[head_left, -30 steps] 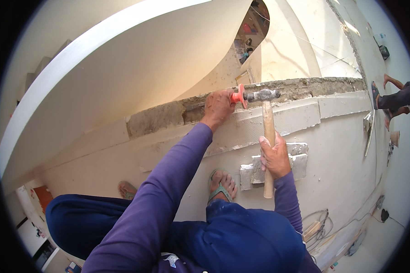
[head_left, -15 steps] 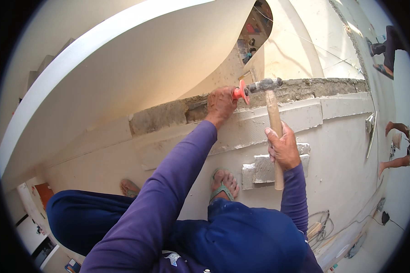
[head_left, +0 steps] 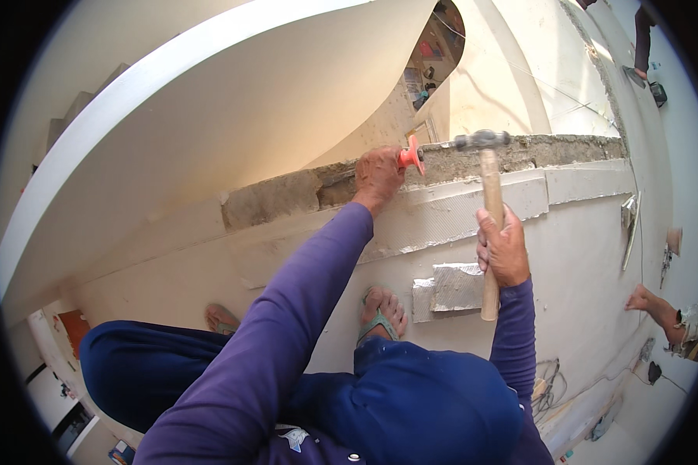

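My left hand [head_left: 378, 180] is wrapped round the grip of a chisel with an orange-red hand guard [head_left: 413, 156], held low against a rough, chipped strip of mortar [head_left: 512, 151]. Most of the chisel is hidden by the fist. My right hand [head_left: 506, 249] grips the wooden handle of a hammer [head_left: 492, 182]. The dark hammer head, slightly blurred, hangs just right of the chisel's end, apart from it. Along the near side of the strip lie long pale tile pieces [head_left: 512, 195] with ribbed faces.
Broken tile pieces [head_left: 457, 287] lie on the floor beside my sandalled foot [head_left: 383, 310]. A curved pale wall [head_left: 271, 101] rises beyond the strip at left. Cables [head_left: 549, 387] lie at lower right. At the right edge another person's bare foot [head_left: 642, 298] shows.
The hammer has swung right, away from the chisel's end, and my right hand moved with it. My left hand stays nearly in place. People's legs at the right have shifted.
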A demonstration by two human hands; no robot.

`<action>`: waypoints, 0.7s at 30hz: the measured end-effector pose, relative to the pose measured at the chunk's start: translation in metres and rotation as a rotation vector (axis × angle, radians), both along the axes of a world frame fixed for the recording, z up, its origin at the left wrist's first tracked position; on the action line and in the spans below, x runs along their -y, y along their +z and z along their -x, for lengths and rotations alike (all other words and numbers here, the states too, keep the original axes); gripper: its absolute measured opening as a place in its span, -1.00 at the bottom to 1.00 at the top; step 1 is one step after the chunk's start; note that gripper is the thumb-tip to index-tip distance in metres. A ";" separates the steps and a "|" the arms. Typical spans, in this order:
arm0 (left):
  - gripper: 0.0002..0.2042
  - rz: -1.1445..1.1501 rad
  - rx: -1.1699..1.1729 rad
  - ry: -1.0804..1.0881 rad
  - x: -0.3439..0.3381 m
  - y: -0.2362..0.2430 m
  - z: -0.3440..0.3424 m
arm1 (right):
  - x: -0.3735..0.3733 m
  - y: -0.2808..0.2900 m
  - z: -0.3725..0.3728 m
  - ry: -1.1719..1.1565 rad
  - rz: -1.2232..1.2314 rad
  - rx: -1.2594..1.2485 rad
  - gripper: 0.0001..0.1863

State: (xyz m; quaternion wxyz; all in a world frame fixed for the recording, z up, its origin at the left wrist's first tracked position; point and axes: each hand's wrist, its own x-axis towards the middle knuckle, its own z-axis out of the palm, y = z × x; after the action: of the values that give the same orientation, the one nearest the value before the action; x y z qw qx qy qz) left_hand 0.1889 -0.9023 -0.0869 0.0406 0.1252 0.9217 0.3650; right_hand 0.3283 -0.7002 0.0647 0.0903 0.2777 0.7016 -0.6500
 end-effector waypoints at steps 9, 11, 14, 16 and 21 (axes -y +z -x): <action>-0.91 -0.034 -0.015 0.000 -0.006 -0.004 0.001 | 0.028 -0.040 -0.004 -0.249 0.034 -0.064 -0.72; -0.91 -0.012 -0.006 0.011 -0.003 -0.009 0.001 | 0.023 -0.029 -0.009 0.182 0.013 0.142 -0.72; -0.92 0.001 0.003 0.009 -0.002 -0.008 0.001 | -0.001 -0.009 -0.004 -0.022 -0.011 0.082 -0.73; -0.92 -0.019 -0.007 0.009 -0.009 -0.006 0.003 | -0.010 -0.016 0.001 -0.360 0.065 -0.128 -0.73; -0.93 0.010 -0.025 0.025 -0.006 -0.008 0.001 | 0.034 -0.043 0.001 -0.203 0.082 -0.010 -0.75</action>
State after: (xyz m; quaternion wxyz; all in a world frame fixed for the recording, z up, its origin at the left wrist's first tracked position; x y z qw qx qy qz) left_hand 0.1883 -0.8966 -0.0945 0.0251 0.1180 0.9254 0.3593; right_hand 0.3278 -0.7337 0.0220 0.0315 0.3400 0.6433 -0.6852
